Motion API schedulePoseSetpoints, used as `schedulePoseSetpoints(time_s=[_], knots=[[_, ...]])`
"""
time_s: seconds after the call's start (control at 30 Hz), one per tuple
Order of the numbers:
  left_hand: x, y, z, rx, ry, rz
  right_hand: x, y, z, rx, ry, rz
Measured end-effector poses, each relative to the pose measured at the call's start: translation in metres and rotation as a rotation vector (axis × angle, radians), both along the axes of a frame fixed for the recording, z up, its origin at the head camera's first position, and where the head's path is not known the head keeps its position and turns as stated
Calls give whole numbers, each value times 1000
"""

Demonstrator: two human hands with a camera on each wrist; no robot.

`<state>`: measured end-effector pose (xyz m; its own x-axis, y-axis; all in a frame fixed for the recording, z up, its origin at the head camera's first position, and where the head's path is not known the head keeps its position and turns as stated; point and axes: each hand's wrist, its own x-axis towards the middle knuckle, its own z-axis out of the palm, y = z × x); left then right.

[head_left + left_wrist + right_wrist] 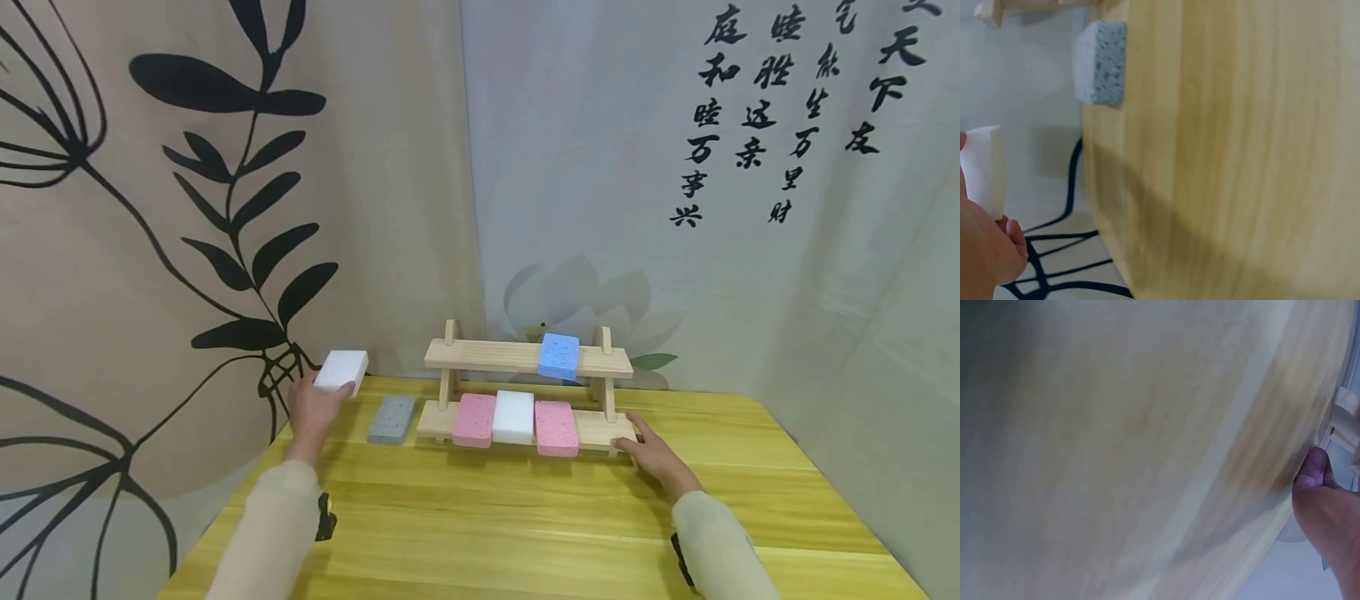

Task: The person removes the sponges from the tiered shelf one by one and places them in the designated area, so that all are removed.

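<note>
My left hand (313, 421) grips a white sponge (343, 368) in the air at the table's back left, left of a grey speckled sponge (392, 419) lying on the table. The left wrist view shows the white sponge (984, 172) between thumb and fingers. A two-tier wooden rack (480, 354) stands at the back. On its lower board a white sponge (513, 417) sits between a pink sponge (472, 421) and another pink sponge (557, 429); a blue sponge (558, 356) leans on the upper board. My right hand (663, 462) holds the lower board's right end.
The yellow wood-grain table (450, 525) has angled back corners. A pale curtain (390, 167) with dark plant prints and black lettering hangs close behind it and along the right side.
</note>
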<state>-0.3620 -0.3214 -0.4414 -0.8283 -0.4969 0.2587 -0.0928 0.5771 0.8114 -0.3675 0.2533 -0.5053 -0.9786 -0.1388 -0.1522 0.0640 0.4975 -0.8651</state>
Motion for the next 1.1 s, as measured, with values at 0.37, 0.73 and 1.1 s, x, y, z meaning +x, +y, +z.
schedulePoseSetpoints(time_s=[0.37,0.73,1.1], knots=[[2,-10,-29,1,-41,-25,-5,2,-4,-18,5,-16],[3,-10,-50,29,-109,-50,2,-1,1,5,37,5],[3,-8,-66,36,-182,-67,-9,4,-6,-23,-5,-20]])
